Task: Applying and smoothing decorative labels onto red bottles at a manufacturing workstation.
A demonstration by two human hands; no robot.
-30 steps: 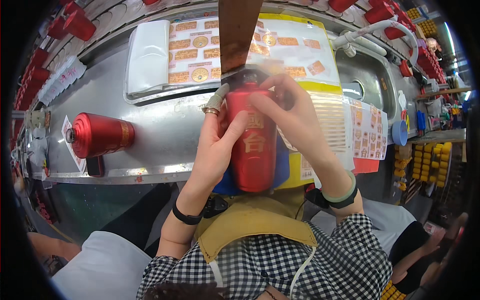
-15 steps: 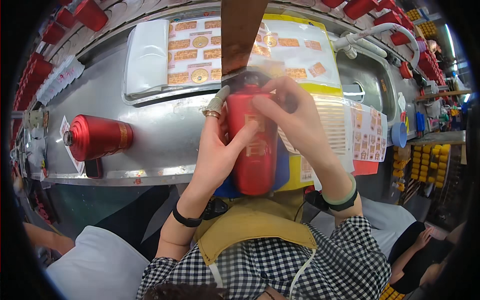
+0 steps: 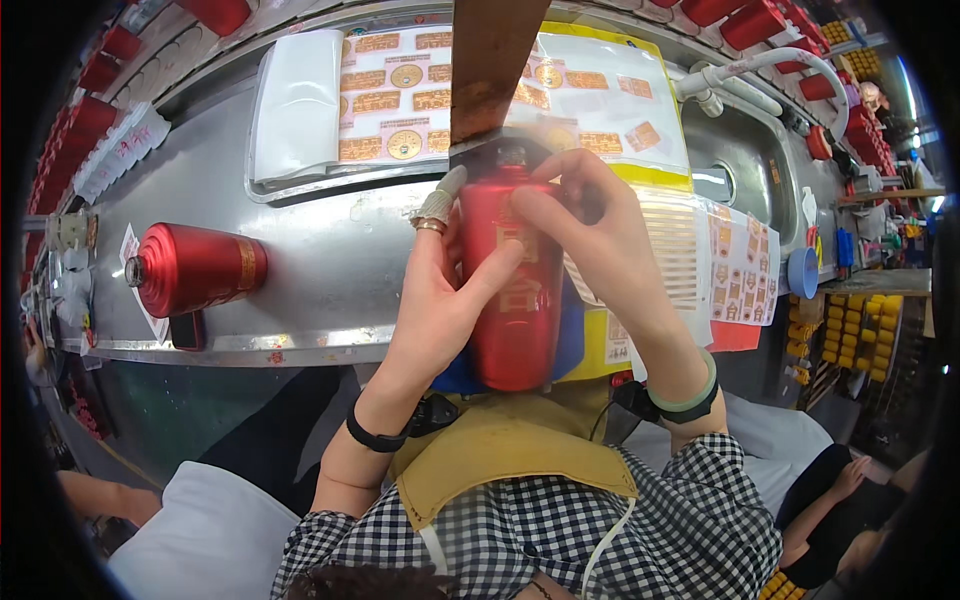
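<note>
A red bottle (image 3: 512, 350) with gold lettering down its front stands in front of me, its short neck toward the far side. My left hand (image 3: 452, 280) is closed round its left side, thumb lying across the lettering. A pale cover sits on one fingertip of that hand. My right hand (image 3: 600, 220) is bent over the bottle's right shoulder, thumb pressed at the upper end of the lettering; whether anything small lies under it is hidden. Beneath the bottle shows a blue pad (image 3: 570, 335).
Another red bottle (image 3: 205, 265) lies on the steel table at left, by a dark phone (image 3: 187, 331). Sheets of gold stickers (image 3: 400, 100) lie beyond my hands. A brown upright post (image 3: 492, 70) stands just past the bottle. At right are a sink (image 3: 745, 160) and a blue cup (image 3: 802, 271).
The view has shifted slightly. My right thumb has moved a little along the bottle's upper front, while my left hand keeps its grip. The other bottle lies where it was.
</note>
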